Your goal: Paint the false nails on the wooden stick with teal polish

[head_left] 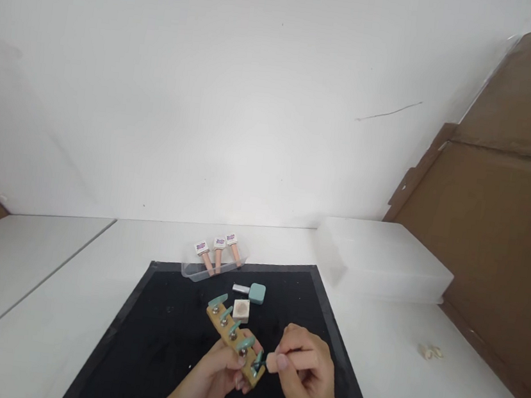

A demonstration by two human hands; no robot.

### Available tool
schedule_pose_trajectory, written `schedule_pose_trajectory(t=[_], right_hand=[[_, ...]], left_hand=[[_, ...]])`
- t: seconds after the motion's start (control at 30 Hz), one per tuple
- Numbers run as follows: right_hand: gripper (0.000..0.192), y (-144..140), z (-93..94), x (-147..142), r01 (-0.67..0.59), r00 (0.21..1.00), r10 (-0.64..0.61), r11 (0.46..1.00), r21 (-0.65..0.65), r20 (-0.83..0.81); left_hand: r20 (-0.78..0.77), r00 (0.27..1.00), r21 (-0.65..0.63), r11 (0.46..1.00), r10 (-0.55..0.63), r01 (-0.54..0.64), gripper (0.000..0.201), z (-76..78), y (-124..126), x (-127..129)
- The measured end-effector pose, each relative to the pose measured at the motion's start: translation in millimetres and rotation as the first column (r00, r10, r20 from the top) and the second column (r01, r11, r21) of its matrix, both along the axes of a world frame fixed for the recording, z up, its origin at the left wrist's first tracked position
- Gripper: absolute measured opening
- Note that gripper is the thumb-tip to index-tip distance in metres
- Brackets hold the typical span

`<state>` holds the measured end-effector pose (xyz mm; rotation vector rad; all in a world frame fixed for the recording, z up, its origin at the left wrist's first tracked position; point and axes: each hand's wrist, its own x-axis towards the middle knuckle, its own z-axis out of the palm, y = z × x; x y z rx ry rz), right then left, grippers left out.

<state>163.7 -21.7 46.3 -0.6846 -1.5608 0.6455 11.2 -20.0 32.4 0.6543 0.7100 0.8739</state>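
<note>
All five green tips (246,343) on your wooden stand (236,345) already carry colour, so the painting looks well along; you have the brush (295,360) at the tip on the end nearest you, and that one appears to be in work. Whether any tip needs another coat, you cannot tell from here. The stand is raised over the middle of the black mat (147,333) on the bench (42,281), slanting from far left to near right. Your left hand (220,369) grips its near half between thumb and fingers, coming in from the mat's near side. Your right hand (309,375) pinches the brush's pink handle, wrist bent inward, the bristles pointing left. Beyond the stand, toward the mat's far edge, sit a white container (241,310) and a green bottle (257,293).
</note>
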Motion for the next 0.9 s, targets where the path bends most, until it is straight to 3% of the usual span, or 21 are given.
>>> schedule_pose_trajectory(t=[0.27, 0.53, 0.77, 0.9], right_hand=[[0.016, -2.4, 0.4, -0.7, -0.004, 1.000, 0.004, 0.999, -0.036, -0.019], [0.022, -0.1, -2.5, -1.1, -0.095, 0.957, 0.038, 0.978, -0.188, -0.288], [0.018, 3.3, -6.2, -1.7, -0.253, 0.896, 0.089, 0.908, -0.333, -0.436], [0.015, 4.9, -0.2, -2.8, -0.402, 0.825, 0.119, 0.811, -0.424, -0.553]], left_hand=[[0.016, 1.000, 0.003, 1.000, 0.008, -0.008, 0.016, 1.1, 0.2, 0.6], [0.012, 1.000, 0.005, 1.000, 0.009, -0.009, 0.015, -0.5, -0.4, -0.8], [0.023, 0.999, -0.019, 0.999, 0.027, -0.026, 0.017, -3.5, -0.2, -1.4], [0.028, 0.998, -0.044, 0.997, 0.060, -0.059, 0.018, -5.3, -1.7, -1.4]])
